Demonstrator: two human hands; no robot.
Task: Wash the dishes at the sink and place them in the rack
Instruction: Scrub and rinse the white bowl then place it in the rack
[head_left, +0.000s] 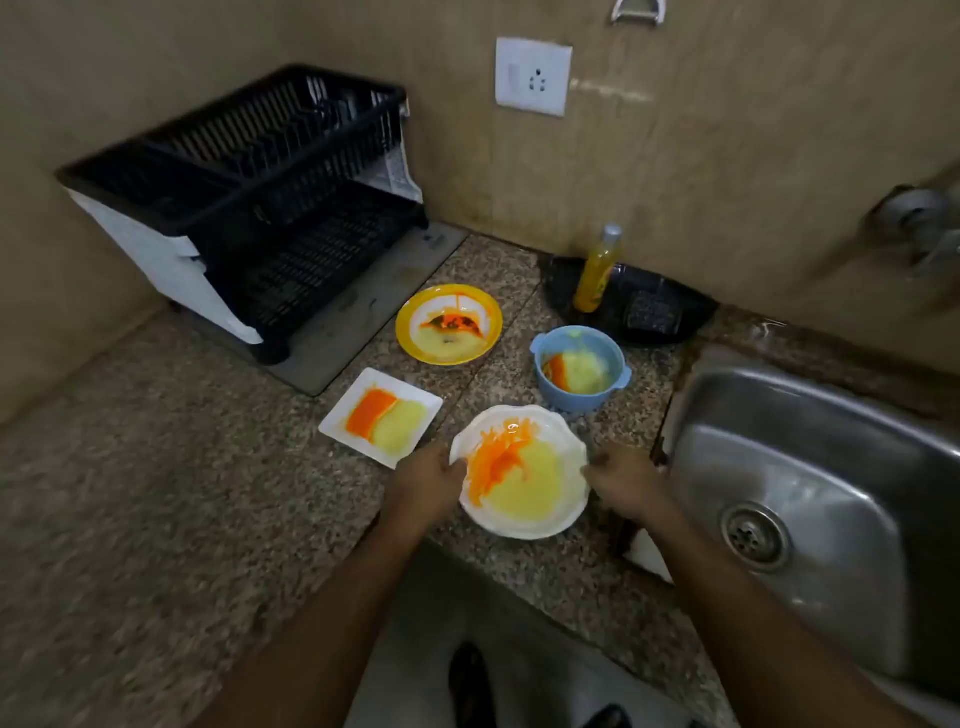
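A white scalloped bowl (540, 522) smeared with orange and yellow sauce sits on the granite counter near its front edge. My left hand (426, 480) grips its left rim and my right hand (626, 480) grips its right rim. Behind it lie a white square plate (337, 423), a yellow-rimmed round plate (415, 317) and a small blue bowl (576, 397), all stained with the same sauces. The steel sink (810, 467) lies to the right. A black two-tier dish rack (249, 192) stands at the back left.
An orange soap bottle (597, 273) stands on a black tray (685, 306) with a dark scrubber by the back wall. A tap (919, 223) projects from the wall above the sink. A wall socket (532, 75) is above. The rack rests on a grey mat (363, 312).
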